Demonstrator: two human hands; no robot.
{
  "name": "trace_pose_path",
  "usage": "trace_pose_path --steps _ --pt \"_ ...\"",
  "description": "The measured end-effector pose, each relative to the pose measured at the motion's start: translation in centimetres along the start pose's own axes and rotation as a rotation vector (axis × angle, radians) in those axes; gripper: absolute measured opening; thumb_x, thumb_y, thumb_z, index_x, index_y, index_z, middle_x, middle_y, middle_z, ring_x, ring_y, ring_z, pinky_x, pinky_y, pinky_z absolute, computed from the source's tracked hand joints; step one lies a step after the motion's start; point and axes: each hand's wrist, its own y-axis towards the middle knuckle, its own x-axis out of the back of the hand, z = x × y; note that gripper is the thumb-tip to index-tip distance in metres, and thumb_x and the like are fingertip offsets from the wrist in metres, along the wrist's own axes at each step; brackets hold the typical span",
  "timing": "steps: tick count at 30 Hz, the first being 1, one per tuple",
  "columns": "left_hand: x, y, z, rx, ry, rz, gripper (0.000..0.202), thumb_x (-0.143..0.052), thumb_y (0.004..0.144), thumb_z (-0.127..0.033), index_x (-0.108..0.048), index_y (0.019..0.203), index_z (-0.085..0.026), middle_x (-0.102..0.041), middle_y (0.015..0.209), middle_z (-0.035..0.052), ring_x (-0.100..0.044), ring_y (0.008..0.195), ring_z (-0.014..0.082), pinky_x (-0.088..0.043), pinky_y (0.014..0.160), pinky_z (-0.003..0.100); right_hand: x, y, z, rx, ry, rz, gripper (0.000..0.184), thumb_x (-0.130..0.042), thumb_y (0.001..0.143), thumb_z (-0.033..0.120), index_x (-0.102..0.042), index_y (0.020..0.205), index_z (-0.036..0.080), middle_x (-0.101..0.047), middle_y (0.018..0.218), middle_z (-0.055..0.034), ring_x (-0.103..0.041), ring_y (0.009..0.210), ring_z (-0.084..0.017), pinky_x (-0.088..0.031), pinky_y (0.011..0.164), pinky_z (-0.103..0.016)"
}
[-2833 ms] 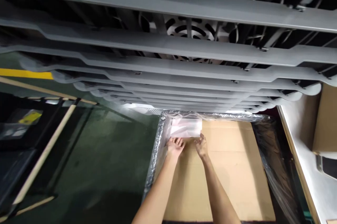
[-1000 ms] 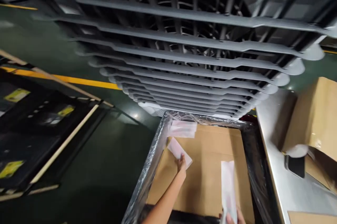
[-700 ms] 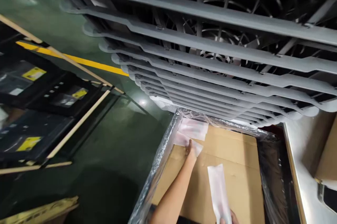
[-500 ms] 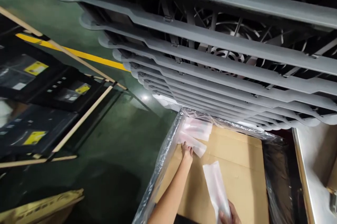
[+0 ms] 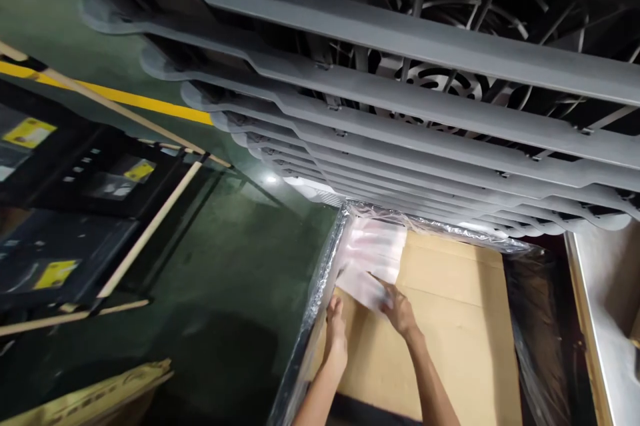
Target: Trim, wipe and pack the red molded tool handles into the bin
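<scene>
A cardboard sheet (image 5: 450,319) lines an open box, and white translucent sleeves (image 5: 375,246) lie side by side in its far left corner. Faint pinkish shapes show through them. My right hand (image 5: 399,309) grips the near right end of another white sleeve (image 5: 361,286), which slants just in front of the laid ones. Close to that sleeve's left end, beside the box's left wall, is my left hand (image 5: 336,329). Its fingers are slightly curled and a little apart, with nothing visible in them.
Clear plastic film (image 5: 320,293) covers the box walls. Tall stacked grey panels (image 5: 320,79) with round fan-like grilles overhang the far side. Black packages with yellow labels (image 5: 55,274) stand at left within a wooden frame (image 5: 150,233). A carton flap (image 5: 95,393) shows at lower left.
My right hand has moved forward and left, carrying its sleeve to the laid ones. My left hand has let go of the earlier sleeve and drawn back slightly toward the left wall.
</scene>
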Motion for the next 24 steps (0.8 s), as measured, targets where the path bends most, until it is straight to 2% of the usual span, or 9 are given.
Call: trace_pose_path --steps 2,4,6,8,12,15,17,20,24 --pt "0.4 -0.8 0.9 0.112 -0.047 -0.028 0.044 -0.058 0.095 -0.040 -0.053 0.133 -0.021 -0.054 0.138 0.0111 -0.057 0.120 0.0270 -0.050 0.099 0.050 -0.6 1.3 0.2 -0.054 0.036 -0.100 0.057 -0.076 0.074 0.023 -0.059 0.129 0.023 -0.062 0.131 -0.0077 -0.060 0.118 -0.027 -0.046 0.103 -0.045" --pt "-0.3 -0.8 1.0 0.196 -0.086 -0.012 0.043 -0.056 0.096 -0.042 -0.055 0.131 -0.019 -0.057 0.133 0.0112 -0.060 0.114 0.0254 -0.051 0.096 0.048 -1.0 1.3 -0.2 -0.142 0.084 -0.207 0.049 -0.070 0.087 0.032 -0.054 0.132 0.019 -0.053 0.139 -0.0110 -0.055 0.123 -0.028 -0.046 0.104 -0.050" --pt "-1.5 -0.2 0.5 0.238 -0.127 0.022 0.042 -0.055 0.096 -0.044 -0.055 0.130 -0.018 -0.060 0.128 0.0108 -0.062 0.109 0.0238 -0.053 0.093 0.046 -1.6 0.5 -0.7 -0.242 0.151 -0.262 0.040 -0.061 0.095 0.037 -0.054 0.130 0.018 -0.056 0.133 -0.0104 -0.059 0.115 -0.025 -0.051 0.097 -0.049" --pt "-2.6 0.6 -0.3 0.255 -0.165 0.053 0.041 -0.055 0.096 -0.044 -0.056 0.128 -0.018 -0.062 0.124 0.0102 -0.064 0.104 0.0221 -0.055 0.089 0.044 -2.9 -0.1 -0.9 -0.303 0.231 -0.262 0.036 -0.059 0.097 0.038 -0.057 0.126 0.018 -0.062 0.123 -0.0085 -0.064 0.103 -0.021 -0.056 0.087 -0.043" --pt "-3.7 1.8 -1.9 0.267 -0.216 0.095 0.038 -0.056 0.096 -0.043 -0.059 0.124 -0.017 -0.064 0.118 0.0089 -0.065 0.097 0.0200 -0.057 0.083 0.040 -6.2 0.5 0.3 -0.258 0.377 -0.241 0.032 -0.061 0.096 0.037 -0.060 0.121 0.017 -0.064 0.117 -0.0071 -0.066 0.098 -0.019 -0.057 0.084 -0.039" --pt "-4.0 2.3 -2.8 0.265 -0.226 0.099 0.039 -0.057 0.096 -0.043 -0.057 0.126 -0.017 -0.064 0.120 0.0092 -0.065 0.098 0.0206 -0.057 0.084 0.041 -7.3 1.8 1.2 -0.195 0.447 -0.247 0.031 -0.061 0.096 0.037 -0.061 0.118 0.016 -0.065 0.115 -0.0066 -0.066 0.098 -0.020 -0.057 0.086 -0.040" --pt "-4.2 2.6 -3.2 0.259 -0.218 0.098 0.041 -0.057 0.096 -0.043 -0.056 0.128 -0.018 -0.062 0.123 0.0098 -0.064 0.101 0.0216 -0.056 0.086 0.043 -7.0 2.4 1.2 -0.172 0.476 -0.270 0.031 -0.062 0.096 0.037 -0.061 0.118 0.016 -0.065 0.115 -0.0066 -0.066 0.098 -0.020 -0.057 0.086 -0.041" --pt "-4.8 2.8 -3.7 0.247 -0.185 0.103 0.043 -0.057 0.095 -0.044 -0.055 0.130 -0.018 -0.061 0.128 0.0105 -0.063 0.107 0.0235 -0.054 0.091 0.046 -5.5 2.6 0.5 -0.167 0.497 -0.372 0.035 -0.062 0.095 0.037 -0.059 0.124 0.017 -0.062 0.125 -0.0083 -0.064 0.106 -0.022 -0.056 0.090 -0.044" --pt "-5.2 2.4 -4.2 0.234 -0.074 0.064 0.045 -0.058 0.095 -0.044 -0.054 0.132 -0.019 -0.058 0.134 0.0113 -0.060 0.116 0.0263 -0.051 0.097 0.051 -2.8 0.8 -1.3 -0.183 0.502 -0.545 0.042 -0.061 0.096 0.037 -0.053 0.133 0.019 -0.053 0.138 -0.0103 -0.057 0.120 -0.027 -0.051 0.098 -0.050"
